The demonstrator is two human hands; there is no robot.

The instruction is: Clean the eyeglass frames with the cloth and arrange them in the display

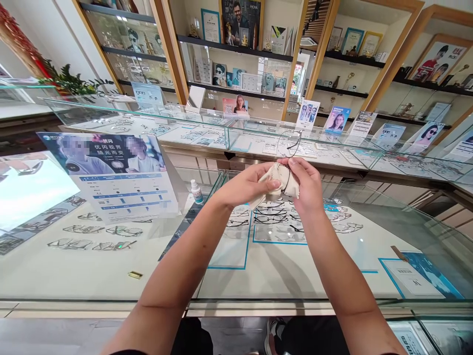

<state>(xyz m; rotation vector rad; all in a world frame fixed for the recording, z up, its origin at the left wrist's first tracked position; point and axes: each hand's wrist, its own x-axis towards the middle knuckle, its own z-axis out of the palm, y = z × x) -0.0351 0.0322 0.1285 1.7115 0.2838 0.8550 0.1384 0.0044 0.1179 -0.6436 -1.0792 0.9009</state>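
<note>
Held up above the glass counter point(281, 276) is a pair of eyeglasses point(289, 143) with a thin dark frame. One lens sticks up above my fingers, while the lower part is wrapped in a cream cleaning cloth point(278, 178). My left hand point(251, 185) is closed on the cloth from the left, its thumb pressing on the front. From the other side my right hand point(308, 182) pinches the eyeglasses near their middle, with the cloth against its fingers. Cloth and hands hide the other lens.
Under the glass lie several rows of spectacle frames point(271, 217). To the left stand a printed sign point(125, 192) and a small white bottle point(196, 191). A small gold-coloured piece point(135, 274) lies near the front. Beyond is another glass display case point(192, 140), with shelves point(236, 47) behind it.
</note>
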